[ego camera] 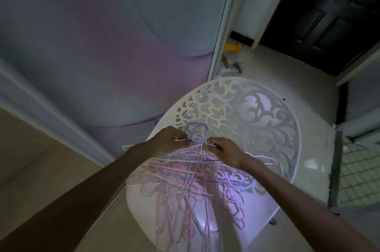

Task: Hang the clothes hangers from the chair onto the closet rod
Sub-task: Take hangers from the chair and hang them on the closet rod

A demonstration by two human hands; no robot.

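One white chair (257, 112) w/ a cut-out scroll back fills the centre-right of the head view. On its seat lies a tangled heap of thin hangers (191, 186), mostly pink, a few white and blue/lilac; too knotted and blurred to count exactly, but well over a dozen.

Two hands, both at the top of the heap, close together. Left hand (168, 140), at approx 10 o'clock from the heap centre, has fingers curled and pinching white/pink hanger wires. Right hand (224, 148), at approx 1 o'clock, also narrow, fingers curled round a lilac hanger (196, 130) whose top part stands up between the hands against the chair back.

At 12 o'clock beyond the chair, one yellow object (232, 47) on the floor beside some small blurred clutter. At 2 o'clock, one dark panelled door (329, 15). At 10–11 o'clock, a pale lilac-tinted closet panel (102, 46). No rod in view.
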